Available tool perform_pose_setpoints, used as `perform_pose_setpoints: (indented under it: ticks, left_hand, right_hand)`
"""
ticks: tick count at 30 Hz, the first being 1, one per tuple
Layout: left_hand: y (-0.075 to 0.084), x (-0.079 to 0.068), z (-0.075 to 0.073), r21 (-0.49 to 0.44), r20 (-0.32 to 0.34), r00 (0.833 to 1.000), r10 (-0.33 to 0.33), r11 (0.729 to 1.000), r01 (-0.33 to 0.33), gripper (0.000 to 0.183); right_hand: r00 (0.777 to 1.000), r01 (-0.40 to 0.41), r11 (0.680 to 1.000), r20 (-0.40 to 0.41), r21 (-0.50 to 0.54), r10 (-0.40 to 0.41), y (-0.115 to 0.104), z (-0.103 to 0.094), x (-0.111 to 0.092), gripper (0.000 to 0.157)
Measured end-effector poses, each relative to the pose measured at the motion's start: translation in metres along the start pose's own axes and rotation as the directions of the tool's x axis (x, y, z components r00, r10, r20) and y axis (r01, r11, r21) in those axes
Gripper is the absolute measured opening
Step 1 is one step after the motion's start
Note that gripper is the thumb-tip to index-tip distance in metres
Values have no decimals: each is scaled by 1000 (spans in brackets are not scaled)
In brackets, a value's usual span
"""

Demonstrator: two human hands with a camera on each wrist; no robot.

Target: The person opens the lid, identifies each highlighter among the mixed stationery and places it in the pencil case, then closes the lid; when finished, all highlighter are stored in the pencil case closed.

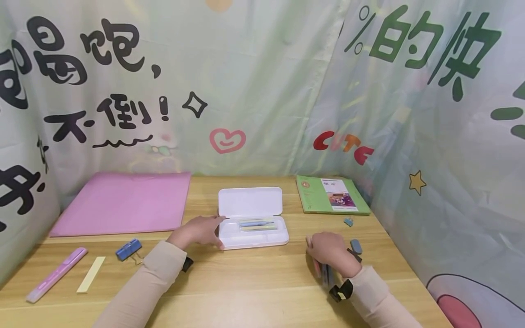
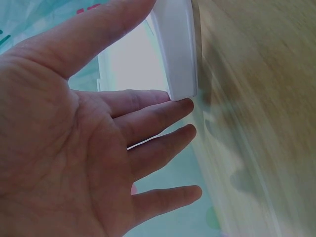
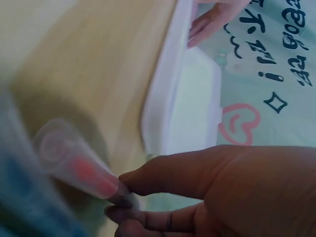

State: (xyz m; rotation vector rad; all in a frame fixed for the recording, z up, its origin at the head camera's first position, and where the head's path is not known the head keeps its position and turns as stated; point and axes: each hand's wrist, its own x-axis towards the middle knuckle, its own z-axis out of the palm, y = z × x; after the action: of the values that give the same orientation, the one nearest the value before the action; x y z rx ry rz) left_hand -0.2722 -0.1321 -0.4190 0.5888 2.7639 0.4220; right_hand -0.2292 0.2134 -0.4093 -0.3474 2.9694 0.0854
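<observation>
In the head view, the case lies open on the desk, lid side away from the person, long axis running left to right. Slim sticks lie inside along that same line. The left hand is at the case's left end; the right hand is apart from it, off the right end and slightly nearer the person. A reddish tube shows under the right hand, pointing roughly toward the person, so about crosswise to the case.

In the left wrist view, the left hand's fingers are spread and nearly straight, forefinger and middle finger touching the case's corner, thumb along its upper side.

In the right wrist view, the right hand pinches the tube's end between thumb and fingers; the case lies beyond, not touching the tube.
</observation>
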Motion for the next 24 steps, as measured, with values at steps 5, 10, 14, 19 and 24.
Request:
perform_pose_setpoints:
  ticks: [5,10,14,19,24]
  left_hand:
    - [0,-2,-1,5,-2,1000,-7,1000,7,90]
    - [-1,-3,-1,0,-3,1000,-9,1000,9,90]
    - [-1,-3,-1,-5,-1,1000,-9,1000,9,90]
    - [0,-3,-2,5,-7,1000,-7,1000,7,89]
    - [3,-3,-3,-5,4,1000,-9,1000,9,88]
  right_hand:
    - [999,35,996,-31,85,-33,-16,-12,6,47]
    - [967,162,984,-209,69,-144,-40,-21,23,19]
    - [895,294,956,-351,-2,-276,-61,-22,39,8]
    - [799,383,917,-458,-113,-390,-80,-15,63,15]
    - [774,387,907,-475,-169,-419,-92,-7,81,11]
